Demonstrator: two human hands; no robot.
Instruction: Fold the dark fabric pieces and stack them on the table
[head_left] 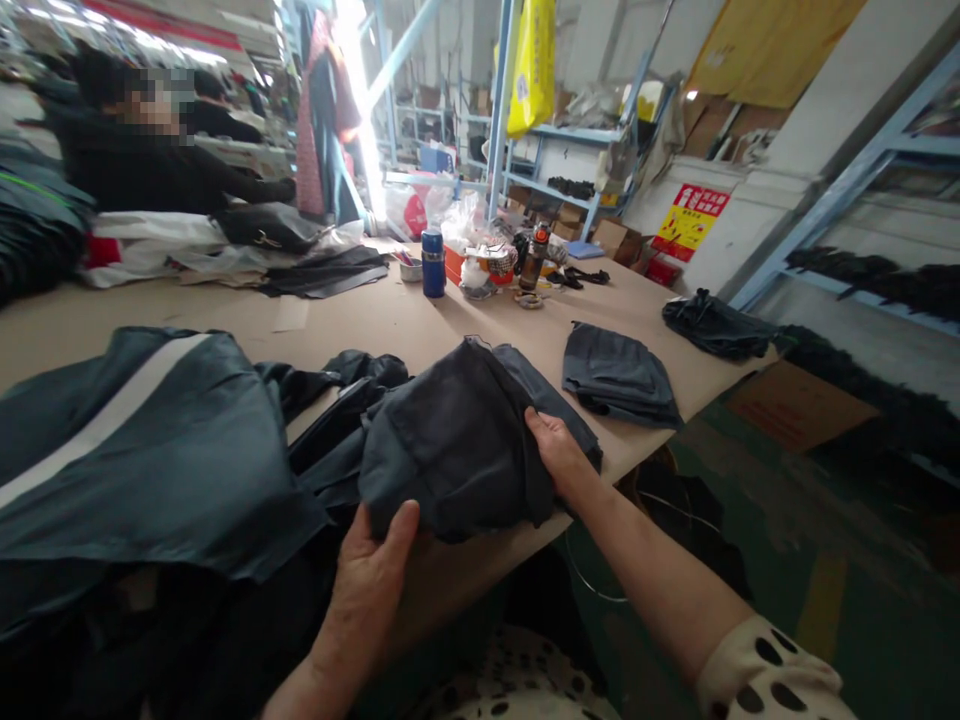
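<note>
Between my two hands is a dark grey fabric piece, with what looks like a sewn pocket outline, lifted at the table's front edge. My left hand grips its lower left corner, thumb on top and fingers underneath. At its right edge my right hand is closed on the cloth, thumb on top. Behind it and partly covered lies another grey fabric piece. To the left spreads a dark garment with a pale stripe, beside bunched dark cloth.
On the brown table stand a blue flask and a dark bottle, with scissors nearby. A folded grey stack and a dark bundle lie right. A person sits at the back left.
</note>
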